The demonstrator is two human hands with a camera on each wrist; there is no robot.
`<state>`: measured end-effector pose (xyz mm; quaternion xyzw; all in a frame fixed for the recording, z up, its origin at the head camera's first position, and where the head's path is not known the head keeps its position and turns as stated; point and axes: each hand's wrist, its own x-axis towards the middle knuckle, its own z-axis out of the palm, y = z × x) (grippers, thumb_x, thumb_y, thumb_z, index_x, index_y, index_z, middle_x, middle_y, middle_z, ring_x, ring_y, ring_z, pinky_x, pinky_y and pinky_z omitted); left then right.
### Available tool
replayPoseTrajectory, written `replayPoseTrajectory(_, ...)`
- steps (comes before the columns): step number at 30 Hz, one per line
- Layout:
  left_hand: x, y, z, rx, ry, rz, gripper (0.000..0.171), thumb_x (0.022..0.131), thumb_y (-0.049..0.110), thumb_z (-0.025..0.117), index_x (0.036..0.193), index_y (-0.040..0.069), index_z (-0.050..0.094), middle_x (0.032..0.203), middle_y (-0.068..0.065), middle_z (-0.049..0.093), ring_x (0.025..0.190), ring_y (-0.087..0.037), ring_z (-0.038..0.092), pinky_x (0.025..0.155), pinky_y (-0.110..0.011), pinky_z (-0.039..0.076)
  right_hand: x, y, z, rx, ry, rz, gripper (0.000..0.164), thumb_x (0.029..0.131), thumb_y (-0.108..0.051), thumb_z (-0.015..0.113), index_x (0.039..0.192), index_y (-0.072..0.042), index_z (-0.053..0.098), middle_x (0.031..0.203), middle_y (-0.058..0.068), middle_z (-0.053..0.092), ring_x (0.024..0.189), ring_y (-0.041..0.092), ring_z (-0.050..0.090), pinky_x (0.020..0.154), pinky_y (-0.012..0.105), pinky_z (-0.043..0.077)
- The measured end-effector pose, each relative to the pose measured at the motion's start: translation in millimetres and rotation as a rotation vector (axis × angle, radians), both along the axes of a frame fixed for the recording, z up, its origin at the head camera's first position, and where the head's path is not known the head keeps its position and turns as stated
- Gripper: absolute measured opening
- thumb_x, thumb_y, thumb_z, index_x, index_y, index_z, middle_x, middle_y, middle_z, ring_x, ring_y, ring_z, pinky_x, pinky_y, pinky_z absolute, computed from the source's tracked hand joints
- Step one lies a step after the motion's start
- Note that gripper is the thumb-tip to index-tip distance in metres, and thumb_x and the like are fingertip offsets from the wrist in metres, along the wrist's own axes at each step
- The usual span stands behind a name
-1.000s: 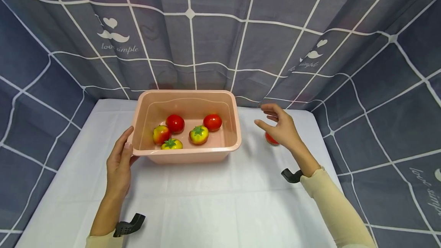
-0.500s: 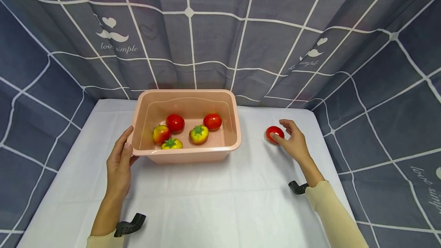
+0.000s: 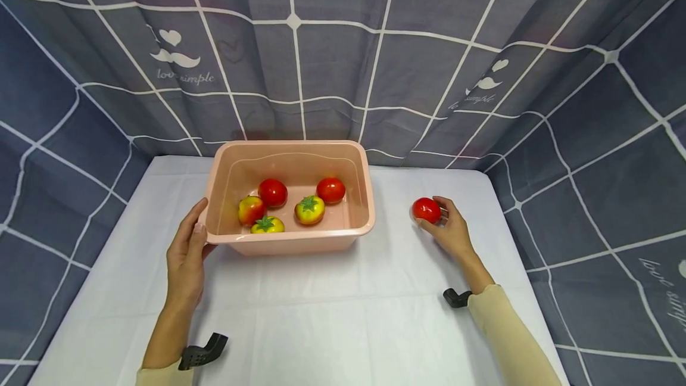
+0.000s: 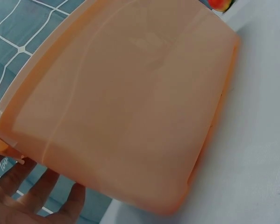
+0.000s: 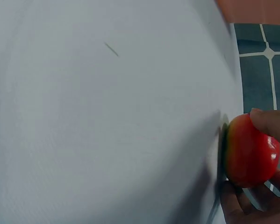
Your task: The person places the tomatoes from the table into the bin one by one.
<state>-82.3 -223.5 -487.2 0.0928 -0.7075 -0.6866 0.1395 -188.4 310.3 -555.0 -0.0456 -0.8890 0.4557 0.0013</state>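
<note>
A glossy red tomato (image 3: 426,210) sits on the white-covered table at the right, its yellow-green underside showing in the right wrist view. My right hand (image 3: 454,236) holds it, thumb on the near side and fingers around the far side. At the left end of a pink plastic bin (image 3: 295,243), my left hand (image 3: 184,264) grips the rim, thumb on top and fingers beneath. Inside the bin lie several tomatoes: two red ones, a red-and-yellow one (image 3: 250,210), and yellow ones with green star-shaped tops, such as the yellow tomato (image 3: 309,209) near the middle.
The white cloth (image 3: 321,326) covers the table. A dark grey checked curtain (image 3: 332,64) hangs behind it and along both sides. Each wrist wears a black camera mount, such as the left mount (image 3: 203,351).
My right hand has come down from above the table beside the bin and closed its fingers on the red tomato. My left hand and the bin have stayed put.
</note>
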Motion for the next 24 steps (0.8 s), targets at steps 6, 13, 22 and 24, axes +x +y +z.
replayPoseTrajectory(6, 0.0, 0.0, -0.4, -0.019, -0.012, -0.005, 0.047, 0.116, 0.030, 0.046, 0.164, 0.027, 0.048, 0.173, 0.002, 0.042, 0.144, -0.009, 0.053, 0.097, -0.006, 0.054, -0.1, -2.2, -5.1, 0.005, -0.001, -0.017, 0.076, 0.093, -0.017, 0.084, 0.158, -0.010, 0.044, 0.153, 0.026, 0.056, 0.134, 0.046, 0.062, 0.120, 0.059, 0.050)
replayPoseTrajectory(13, -0.4, -0.7, -0.9, -0.005, -0.011, -0.004, 0.047, 0.116, 0.030, 0.046, 0.163, 0.026, 0.049, 0.173, 0.002, 0.042, 0.143, -0.008, 0.054, 0.096, -0.007, 0.055, -2.7, -2.9, -5.1, 0.005, 0.015, -0.009, 0.077, 0.093, -0.017, 0.084, 0.158, -0.008, 0.044, 0.153, 0.026, 0.055, 0.135, 0.047, 0.062, 0.120, 0.059, 0.050)
replayPoseTrajectory(22, -0.4, -1.6, -0.7, -0.025, 0.001, -0.009, 0.047, 0.117, 0.029, 0.045, 0.164, 0.026, 0.048, 0.173, 0.003, 0.043, 0.140, -0.005, 0.055, 0.097, -0.007, 0.055, -0.8, -4.3, 0.6, 0.004, 0.014, -0.020, 0.077, 0.094, -0.020, 0.085, 0.158, -0.008, 0.044, 0.152, 0.025, 0.056, 0.134, 0.046, 0.062, 0.119, 0.059, 0.051)
replayPoseTrajectory(24, -0.3, -1.9, -0.4, -0.027, 0.006, -0.010, 0.047, 0.117, 0.029, 0.045, 0.164, 0.026, 0.048, 0.172, 0.003, 0.043, 0.139, -0.005, 0.056, 0.097, -0.007, 0.055, -0.5, -5.6, 3.9, -0.002, 0.019, -0.020, 0.077, 0.093, -0.020, 0.085, 0.158, -0.008, 0.045, 0.153, 0.025, 0.056, 0.134, 0.046, 0.062, 0.119, 0.059, 0.051)
